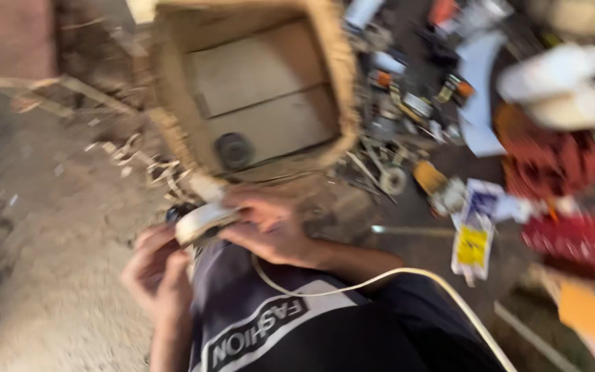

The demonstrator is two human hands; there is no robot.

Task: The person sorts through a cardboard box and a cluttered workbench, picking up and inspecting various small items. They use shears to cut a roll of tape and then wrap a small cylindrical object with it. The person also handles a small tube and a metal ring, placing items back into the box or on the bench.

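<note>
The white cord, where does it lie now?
In the head view, the white cord runs from the right hand across the lap to the lower right.

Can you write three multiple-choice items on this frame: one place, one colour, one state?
1. Where is the open woven basket relative to the hands?
A. beyond them, higher in the view
B. under the person's knee
C. to the right of the red mesh

2. What colour is the cord running from the hands across the lap?
A. black
B. white
C. red

3. What is the state of the small white device?
A. lying alone on the ground
B. inside the basket
C. held between both hands

Answers:
1 A: the basket sits above the left hand and right hand in the view.
2 B: the cord shows pale white against the dark clothing.
3 C: fingers of both hands close around it.
</note>
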